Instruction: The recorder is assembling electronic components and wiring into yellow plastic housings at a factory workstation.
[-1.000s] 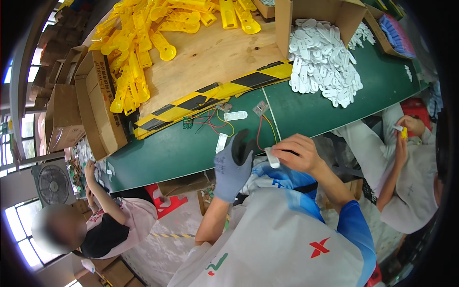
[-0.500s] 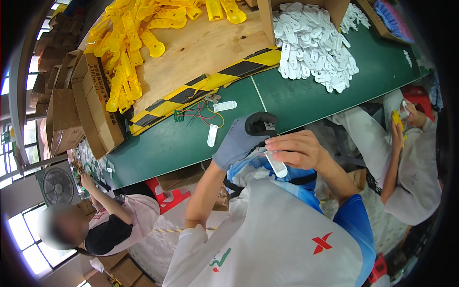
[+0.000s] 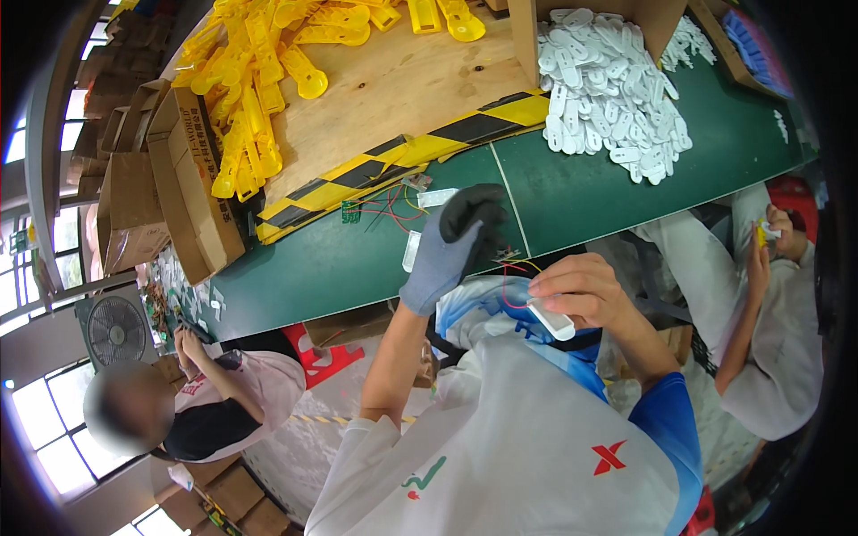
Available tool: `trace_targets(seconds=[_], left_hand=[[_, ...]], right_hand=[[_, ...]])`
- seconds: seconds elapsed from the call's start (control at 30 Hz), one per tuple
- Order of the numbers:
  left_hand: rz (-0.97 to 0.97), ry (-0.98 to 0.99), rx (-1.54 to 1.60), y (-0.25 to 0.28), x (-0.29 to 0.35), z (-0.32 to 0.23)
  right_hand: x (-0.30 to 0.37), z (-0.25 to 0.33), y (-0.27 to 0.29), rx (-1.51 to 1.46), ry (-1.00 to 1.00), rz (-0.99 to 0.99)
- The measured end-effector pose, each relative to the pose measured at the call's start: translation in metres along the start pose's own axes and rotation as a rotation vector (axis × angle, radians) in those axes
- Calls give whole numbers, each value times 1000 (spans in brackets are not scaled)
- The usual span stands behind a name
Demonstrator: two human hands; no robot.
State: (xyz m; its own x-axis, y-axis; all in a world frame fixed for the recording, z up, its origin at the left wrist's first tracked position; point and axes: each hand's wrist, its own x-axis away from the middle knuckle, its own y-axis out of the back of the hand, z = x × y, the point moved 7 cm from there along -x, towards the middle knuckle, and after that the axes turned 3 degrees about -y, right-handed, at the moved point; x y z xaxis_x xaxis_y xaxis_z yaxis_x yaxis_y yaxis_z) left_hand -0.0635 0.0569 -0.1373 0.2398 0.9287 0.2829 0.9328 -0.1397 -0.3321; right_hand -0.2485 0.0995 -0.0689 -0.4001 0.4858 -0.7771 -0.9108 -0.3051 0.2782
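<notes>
My left hand (image 3: 447,246), in a grey glove with black fingertips, is raised over the table's near edge, its fingers apart and nothing visible between them. Close by its lower fingertips is a small circuit board (image 3: 508,255); whether they touch, I cannot tell. Red and yellow wires run from the board toward my bare right hand (image 3: 581,288). That hand pinches a white oblong plastic case (image 3: 551,320), held tilted in front of my shirt. Behind the glove lie two more white cases (image 3: 437,197), one partly hidden, with wires and a green circuit board (image 3: 350,212).
Yellow plastic parts (image 3: 259,80) are heaped on a wooden board (image 3: 384,89) edged with striped tape (image 3: 402,156). White plastic pieces (image 3: 608,89) pile up at the far right. Cardboard boxes (image 3: 192,179) stand at left. Two people work nearby, one on each side.
My left hand has moved up and away from the right, its fingers spreading from the small board. My right hand has shifted right with the white case, and the wires now show stretched between.
</notes>
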Motion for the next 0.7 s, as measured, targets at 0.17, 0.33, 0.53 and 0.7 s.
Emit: trace_targets(seconds=[0.17,0.33,0.53,0.7], left_hand=[[250,-295,-499,-18,7,-23],[281,-216,-413,-25,13,-21],[182,-418,-744,-21,12,-11],[-88,-251,-217,6,13,7]], right_hand=[[-7,-5,0,33,-23,1],[-12,-15,4,-6,-93,-64],[-23,-15,-4,-32,-100,-88],[-21,-14,-1,41,-59,-116]])
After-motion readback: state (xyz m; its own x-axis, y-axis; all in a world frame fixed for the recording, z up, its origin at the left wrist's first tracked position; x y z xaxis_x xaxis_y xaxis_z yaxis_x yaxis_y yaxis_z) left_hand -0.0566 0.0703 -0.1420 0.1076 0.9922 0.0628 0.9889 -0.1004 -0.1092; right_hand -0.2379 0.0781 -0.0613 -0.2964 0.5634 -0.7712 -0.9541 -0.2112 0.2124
